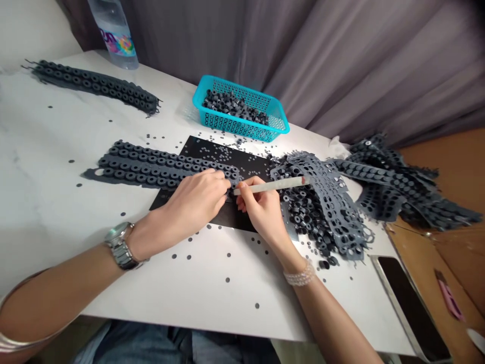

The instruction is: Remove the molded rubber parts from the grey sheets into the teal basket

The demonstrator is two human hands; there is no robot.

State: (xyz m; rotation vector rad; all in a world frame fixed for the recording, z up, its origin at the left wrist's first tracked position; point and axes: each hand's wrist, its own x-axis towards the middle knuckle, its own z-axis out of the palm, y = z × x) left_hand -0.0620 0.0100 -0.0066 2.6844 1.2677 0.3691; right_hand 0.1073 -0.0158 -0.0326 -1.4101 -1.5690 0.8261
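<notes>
A dark grey rubber sheet with rows of raised rings lies partly over a black mat. My left hand rests at its right end with curled fingers on its edge; the fingertips are partly hidden. My right hand is closed round a whitish, pen-like stick tool, whose lower tip meets the sheet's end near my left fingers. Just right of that hand is a pile of small black rubber rings, with a punched-out grey rubber sheet draped over part of it.
Behind the mat stands a turquoise basket of small black pieces. A ringed strip and a plastic bottle are at the back left. More rubber sheets and a phone lie right. Small dark discs dot the white table.
</notes>
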